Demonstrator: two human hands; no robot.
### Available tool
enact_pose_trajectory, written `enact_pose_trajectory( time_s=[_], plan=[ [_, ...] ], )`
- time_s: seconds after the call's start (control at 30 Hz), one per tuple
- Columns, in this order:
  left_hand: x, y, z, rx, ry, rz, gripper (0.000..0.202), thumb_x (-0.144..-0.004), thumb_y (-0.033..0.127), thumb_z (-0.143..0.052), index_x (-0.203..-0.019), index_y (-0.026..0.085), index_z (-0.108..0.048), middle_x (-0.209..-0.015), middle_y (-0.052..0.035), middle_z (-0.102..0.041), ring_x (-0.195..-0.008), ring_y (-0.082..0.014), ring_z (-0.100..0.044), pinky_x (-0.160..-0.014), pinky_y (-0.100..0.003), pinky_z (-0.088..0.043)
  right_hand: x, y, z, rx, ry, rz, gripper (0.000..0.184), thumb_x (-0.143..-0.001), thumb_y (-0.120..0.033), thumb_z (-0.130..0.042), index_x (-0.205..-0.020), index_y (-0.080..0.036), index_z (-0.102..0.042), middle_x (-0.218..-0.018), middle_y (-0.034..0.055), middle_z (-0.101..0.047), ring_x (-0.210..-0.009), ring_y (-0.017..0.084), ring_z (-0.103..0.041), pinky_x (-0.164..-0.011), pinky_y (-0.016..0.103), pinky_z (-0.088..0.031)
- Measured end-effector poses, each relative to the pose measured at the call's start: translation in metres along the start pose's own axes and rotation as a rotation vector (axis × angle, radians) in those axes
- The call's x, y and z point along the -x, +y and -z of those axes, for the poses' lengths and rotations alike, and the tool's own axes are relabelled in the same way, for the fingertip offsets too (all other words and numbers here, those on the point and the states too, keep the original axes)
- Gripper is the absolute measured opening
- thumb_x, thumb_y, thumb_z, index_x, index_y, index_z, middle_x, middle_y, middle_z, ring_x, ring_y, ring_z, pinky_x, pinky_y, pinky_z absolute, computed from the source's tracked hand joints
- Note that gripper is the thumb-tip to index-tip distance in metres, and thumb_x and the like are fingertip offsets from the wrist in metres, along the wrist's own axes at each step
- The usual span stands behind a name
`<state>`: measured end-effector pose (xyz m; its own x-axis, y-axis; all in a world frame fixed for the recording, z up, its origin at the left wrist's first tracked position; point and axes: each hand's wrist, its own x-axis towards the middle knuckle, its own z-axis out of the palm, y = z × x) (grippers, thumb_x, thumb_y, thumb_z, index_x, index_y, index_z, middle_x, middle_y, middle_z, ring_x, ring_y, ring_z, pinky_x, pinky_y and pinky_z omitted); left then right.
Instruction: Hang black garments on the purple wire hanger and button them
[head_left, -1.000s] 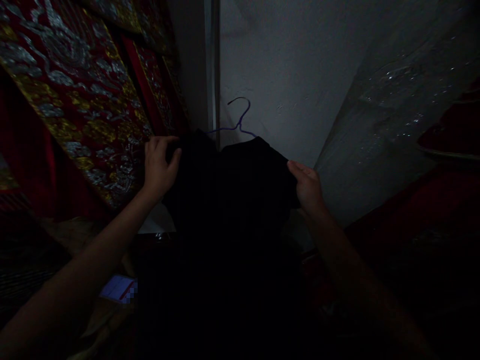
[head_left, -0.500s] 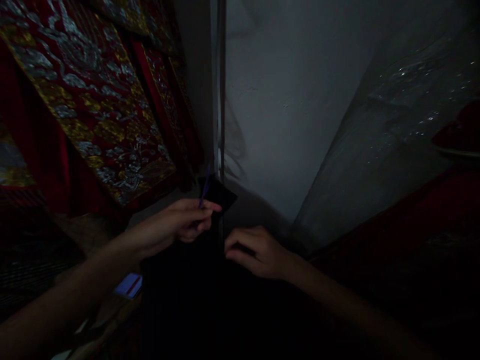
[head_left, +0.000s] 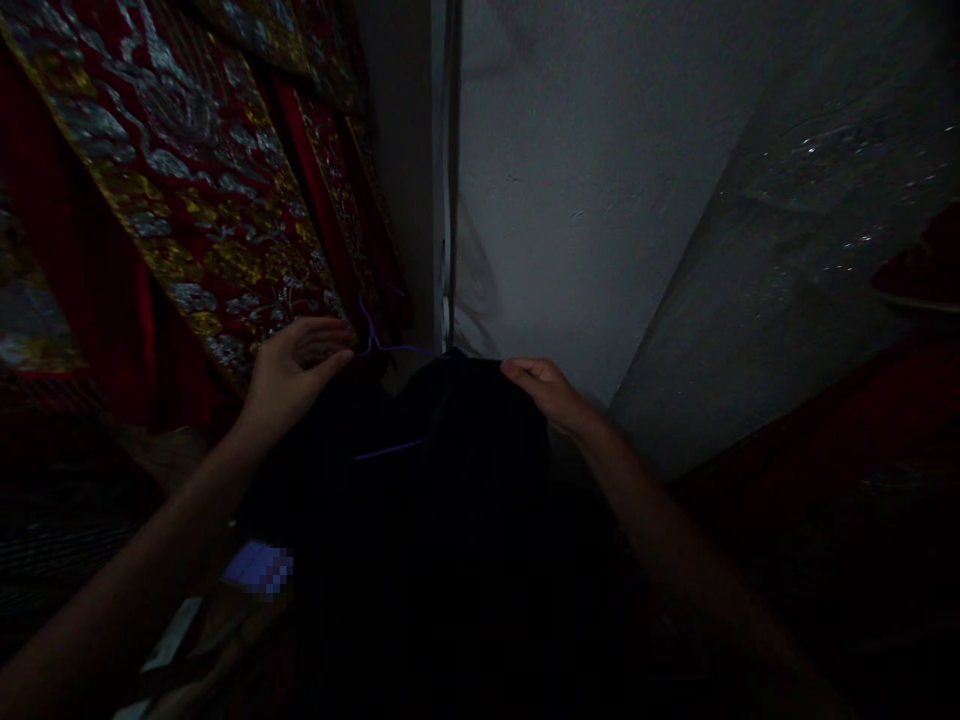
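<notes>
A thin purple clothes hanger [head_left: 409, 349] sits at the top of a dark garment [head_left: 480, 420], its right arm running under the cloth. The hanger's lower bar [head_left: 390, 450] shows as a purple line across the dark fabric. My left hand [head_left: 296, 365] is at the hanger's left end, thumb and curled fingertips close together on it; darkness blurs the exact contact. On the other side, my right hand [head_left: 546, 388] pinches the garment's upper right edge between thumb and fingers. The rest of the garment hangs below, nearly black, so its shape is hard to make out.
Red cloth embroidered in gold and silver [head_left: 225, 230] hangs at the left. A pale wall [head_left: 585, 200] with a vertical metal strip [head_left: 448, 200] stands ahead. Clear plastic sheeting [head_left: 795, 210] covers the right side. A small whitish-blue item [head_left: 255, 567] lies lower left.
The hanger has turned and come into the top of the garment. My left hand has shifted left and up; my right hand has risen and spread the garment's edge to the right.
</notes>
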<state>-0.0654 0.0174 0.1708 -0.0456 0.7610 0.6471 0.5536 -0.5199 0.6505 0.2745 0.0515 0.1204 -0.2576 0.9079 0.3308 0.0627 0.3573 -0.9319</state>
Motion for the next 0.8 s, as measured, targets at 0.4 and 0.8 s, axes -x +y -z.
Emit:
enact_pose_trajectory(
  time_s=[0.4, 0.8],
  plan=[
    [0.062, -0.045, -0.109, -0.443, -0.265, -0.236, 0.043, -0.098, 0.029, -0.043, -0.14, 0.02, -0.046, -0.112, -0.01, -0.067, -0.093, -0.0235, -0.065, -0.086, -0.039, -0.049, -0.051, -0.022, 0.02, -0.079, 0.379, 0.187, 0.046, -0.07, -0.067, -0.075, -0.071, -0.021, -0.067, -0.064, -0.0004, -0.065, -0.061, 0.015, -0.059, -0.061, 0.027, -0.05],
    [0.113, -0.071, -0.124, -0.43, -0.279, -0.116, 0.019, -0.096, 0.034, -0.052, -0.103, 0.022, -0.064, -0.095, -0.008, -0.068, -0.09, -0.0249, -0.067, -0.085, -0.039, -0.052, -0.033, -0.007, 0.043, 0.003, 0.517, 0.199, 0.047, -0.074, -0.069, -0.07, -0.075, -0.022, -0.065, -0.065, 0.0004, -0.062, -0.074, 0.019, -0.062, -0.062, 0.029, -0.049]
  ],
)
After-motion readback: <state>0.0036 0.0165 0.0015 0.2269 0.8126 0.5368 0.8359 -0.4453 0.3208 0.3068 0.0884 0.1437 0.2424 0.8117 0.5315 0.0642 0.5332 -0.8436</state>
